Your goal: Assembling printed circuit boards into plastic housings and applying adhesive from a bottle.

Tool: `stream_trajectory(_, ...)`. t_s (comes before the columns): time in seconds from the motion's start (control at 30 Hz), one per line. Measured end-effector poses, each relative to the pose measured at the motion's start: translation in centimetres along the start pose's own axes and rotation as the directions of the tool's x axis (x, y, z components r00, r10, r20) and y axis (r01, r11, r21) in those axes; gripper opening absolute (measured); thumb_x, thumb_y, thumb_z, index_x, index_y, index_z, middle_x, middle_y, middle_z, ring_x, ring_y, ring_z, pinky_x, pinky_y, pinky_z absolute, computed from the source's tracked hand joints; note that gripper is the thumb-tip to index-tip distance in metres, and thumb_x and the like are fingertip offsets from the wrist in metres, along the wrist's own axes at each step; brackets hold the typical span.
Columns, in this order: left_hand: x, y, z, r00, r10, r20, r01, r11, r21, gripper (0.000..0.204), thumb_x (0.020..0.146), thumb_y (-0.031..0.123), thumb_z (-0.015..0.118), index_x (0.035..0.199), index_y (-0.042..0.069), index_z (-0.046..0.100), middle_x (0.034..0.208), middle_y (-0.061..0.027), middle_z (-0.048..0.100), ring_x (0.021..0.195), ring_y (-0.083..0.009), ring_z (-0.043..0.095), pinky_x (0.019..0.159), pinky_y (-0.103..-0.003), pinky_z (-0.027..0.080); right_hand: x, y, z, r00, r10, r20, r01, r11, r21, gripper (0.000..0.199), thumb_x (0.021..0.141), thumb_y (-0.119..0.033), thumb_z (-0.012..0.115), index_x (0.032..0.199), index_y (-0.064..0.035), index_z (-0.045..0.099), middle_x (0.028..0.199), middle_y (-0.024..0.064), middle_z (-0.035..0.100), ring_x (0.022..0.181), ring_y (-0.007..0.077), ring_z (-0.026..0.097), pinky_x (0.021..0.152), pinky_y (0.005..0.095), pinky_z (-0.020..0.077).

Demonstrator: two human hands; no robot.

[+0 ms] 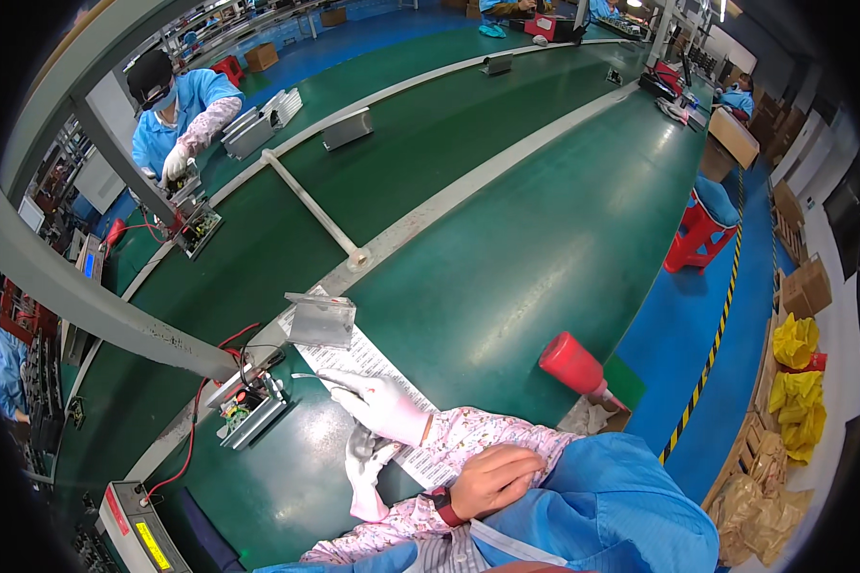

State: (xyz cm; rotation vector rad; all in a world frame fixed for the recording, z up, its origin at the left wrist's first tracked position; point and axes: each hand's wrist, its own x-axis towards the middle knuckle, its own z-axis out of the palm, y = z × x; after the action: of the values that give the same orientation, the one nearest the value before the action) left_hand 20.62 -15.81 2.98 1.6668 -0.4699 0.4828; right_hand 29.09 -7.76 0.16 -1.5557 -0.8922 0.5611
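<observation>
My bare left hand (493, 483), with a dark red band at its wrist, lies across my right forearm. Its fingers bend together over the pink patterned sleeve (483, 437). My right hand (380, 405) wears a white glove and rests over a printed paper strip (419, 465), fingers stretched out to the left. A thin pale piece shows at its fingertips, too small to name. Just below that hand is a white and grey glove (365, 466) with a pink cuff, apparently loose. Beyond my right fingers, a grey metal heat sink (321, 321) stands on the strip's far end.
Left of my hands sits a circuit board with a metal heat sink (255, 413), beside a grey post (115, 310) and red wires. A meter (139, 535) is at lower left. A red bottle (573, 363) lies right. A co-worker (177, 119) handles boards across the line.
</observation>
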Motion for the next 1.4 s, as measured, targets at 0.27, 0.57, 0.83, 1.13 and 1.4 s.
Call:
stream_trajectory(0.27, -0.3, 0.1, -0.2, 1.0, 0.005, -0.026, -0.005, 1.0, 0.018, 0.022, 0.086, 0.0, 0.066, 0.107, 0.0, 0.072, 0.106, -0.0108, 0.072, 0.089, -0.0281, 0.068, 0.082, -0.035, 0.055, 0.2, -2.8, -1.2, 0.986, 0.101, 0.131, -0.084, 0.988, -0.13, 0.04, 0.1, -0.025, 0.058, 0.137, -0.0112, 0.064, 0.103, 0.0061, 0.074, 0.072, 0.0143, 0.061, 0.066, 0.027, 0.0496)
stream_trajectory(0.57, -1.2, -0.3, 0.5, 1.0, 0.007, -0.016, -0.006, 1.0, 0.031, 0.02, 0.09, 0.002, 0.065, 0.109, 0.0, 0.07, 0.111, -0.0114, 0.071, 0.096, -0.0286, 0.068, 0.087, -0.036, 0.054, -0.2, -2.7, -1.0, 0.989, 0.13, 0.067, -0.134, 0.989, 0.061, 0.038, 0.098, -0.024, 0.059, 0.134, -0.0145, 0.066, 0.083, 0.0053, 0.069, 0.06, 0.0142, 0.055, 0.056, 0.0273, 0.0439)
stream_trajectory(0.83, -0.9, -0.3, 0.8, 1.0, 0.021, 0.013, -0.022, 0.998, 0.055, 0.02, 0.09, 0.003, 0.064, 0.109, -0.001, 0.07, 0.111, -0.0121, 0.071, 0.097, -0.0291, 0.068, 0.088, -0.037, 0.054, 0.0, -1.5, -0.8, 1.0, 0.023, -0.007, -0.023, 0.999, 0.038, 0.037, 0.098, -0.026, 0.058, 0.134, -0.0183, 0.067, 0.072, 0.0061, 0.066, 0.057, 0.0194, 0.056, 0.054, 0.0325, 0.0436)
stream_trajectory(1.13, -0.6, -0.2, 1.2, 0.998, 0.039, 0.038, -0.046, 0.981, 0.188, 0.024, 0.088, 0.005, 0.065, 0.11, -0.001, 0.072, 0.111, -0.0112, 0.073, 0.098, -0.0296, 0.069, 0.089, -0.038, 0.055, 0.1, -1.8, -1.2, 1.0, 0.019, 0.025, -0.017, 0.998, -0.06, 0.036, 0.098, -0.024, 0.059, 0.132, -0.0157, 0.068, 0.079, 0.0052, 0.069, 0.056, 0.0156, 0.054, 0.053, 0.0295, 0.0429)
stream_trajectory(1.4, -2.0, 2.3, 0.4, 0.998, 0.014, -0.054, 0.003, 0.95, 0.311, 0.022, 0.087, 0.006, 0.066, 0.107, -0.001, 0.073, 0.111, -0.0127, 0.073, 0.098, -0.0303, 0.068, 0.089, -0.039, 0.055, -0.9, -2.3, -1.3, 0.998, 0.033, 0.059, -0.038, 0.995, 0.091, 0.038, 0.097, -0.024, 0.058, 0.133, -0.0143, 0.066, 0.097, 0.0127, 0.071, 0.076, 0.0276, 0.064, 0.069, 0.0364, 0.0505)
